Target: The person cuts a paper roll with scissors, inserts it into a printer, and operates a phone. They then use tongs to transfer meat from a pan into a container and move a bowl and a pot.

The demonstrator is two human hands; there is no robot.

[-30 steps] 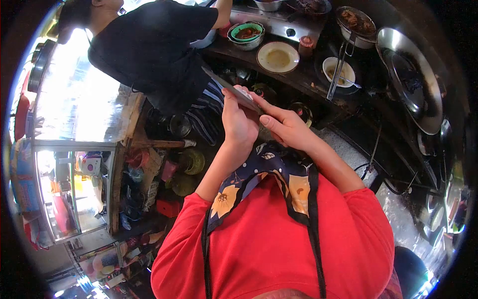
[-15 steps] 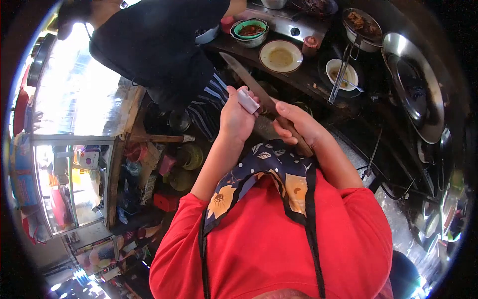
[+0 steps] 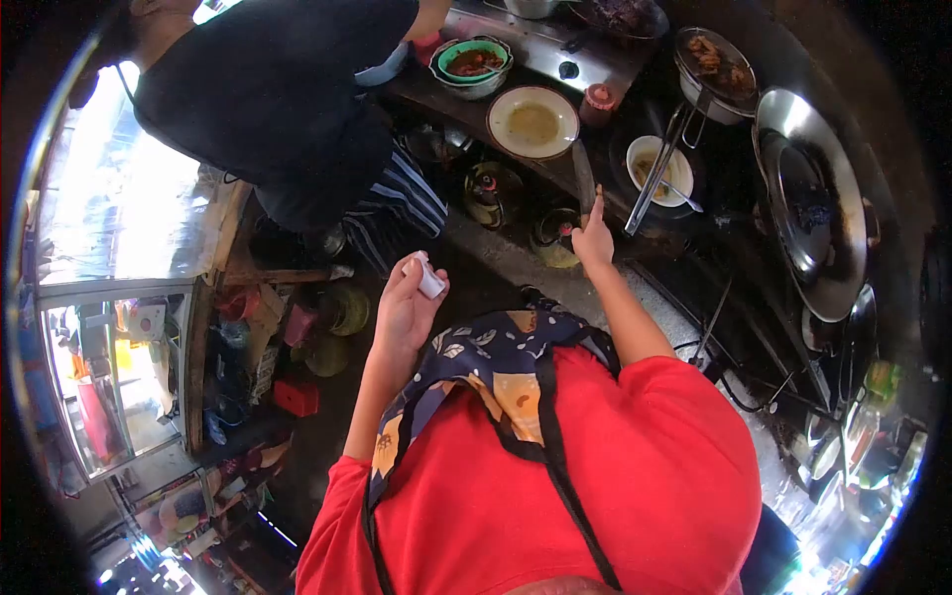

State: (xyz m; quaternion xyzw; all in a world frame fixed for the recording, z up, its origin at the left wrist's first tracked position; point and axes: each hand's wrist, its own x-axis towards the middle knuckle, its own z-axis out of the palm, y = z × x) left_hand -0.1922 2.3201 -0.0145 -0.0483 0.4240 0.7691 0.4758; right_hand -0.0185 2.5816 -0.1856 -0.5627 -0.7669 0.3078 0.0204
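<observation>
My right hand is closed around a knife, held out at the counter edge between the wide plate and the small bowl. Its blade points away from me. Closer to my body, my left hand grips a small white piece with smooth sides; I cannot make out what it is. Just beyond the knife tip lies a cream plate with yellowish liquid. Right of the knife stands a white bowl with a spoon in it, and metal tongs reach across it.
A person in a black shirt stands at the left, beside the counter. On the counter are a green bowl of red food, a red-lidded jar and a pot of fried pieces. A large wok is at the right.
My hands have moved apart. The knife went from close to my left hand out toward the counter, its blade now more upright. My left hand drew back left with the white piece.
</observation>
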